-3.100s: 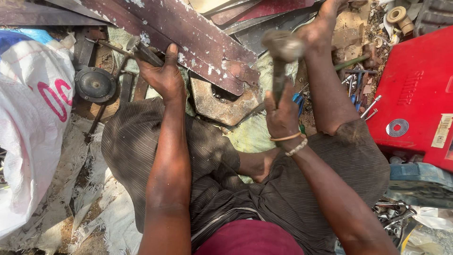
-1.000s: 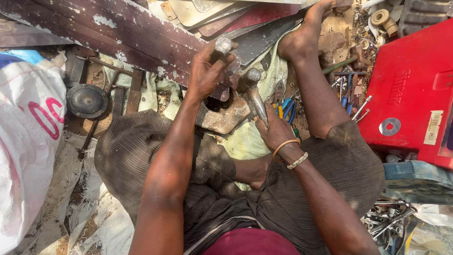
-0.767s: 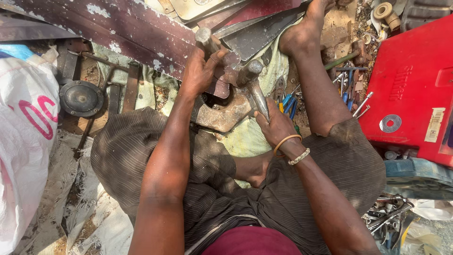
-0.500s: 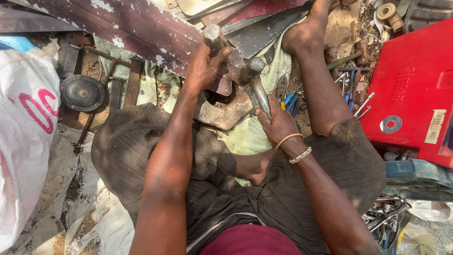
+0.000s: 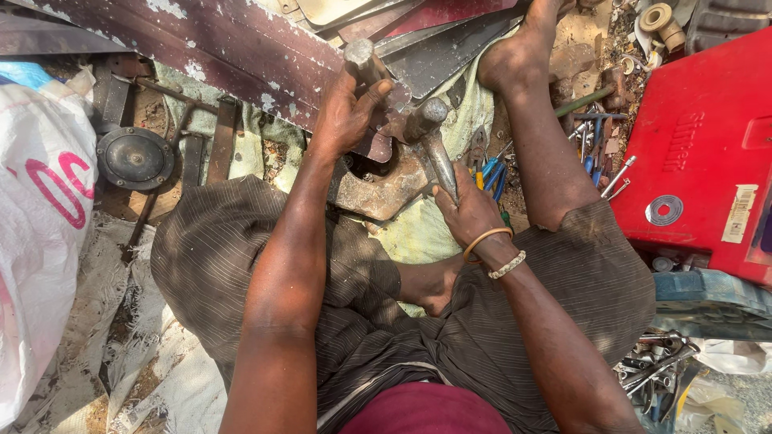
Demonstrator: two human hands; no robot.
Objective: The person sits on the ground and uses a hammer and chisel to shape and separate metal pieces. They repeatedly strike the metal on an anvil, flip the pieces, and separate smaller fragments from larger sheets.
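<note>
I sit on the ground with my legs folded around a rusty metal block [image 5: 378, 189]. My left hand [image 5: 346, 112] is closed around a thick steel punch [image 5: 363, 63] held upright against the edge of a long maroon metal beam [image 5: 217, 44]. My right hand [image 5: 470, 210] grips the handle of a hammer [image 5: 430, 137], whose head sits just right of the punch, near the beam's end. My bare right foot [image 5: 523, 52] rests on dark sheet metal beyond the hammer.
A red metal case [image 5: 700, 153] lies at right with loose wrenches and screwdrivers [image 5: 595, 149] beside it. A round black disc [image 5: 133, 157] and flat bars lie at left, next to a white sack [image 5: 40, 233]. More tools [image 5: 659, 362] lie at bottom right.
Since three seconds ago my left hand has moved right along the beam and taken up the punch. The hammer has come down from its raised position to beside the punch.
</note>
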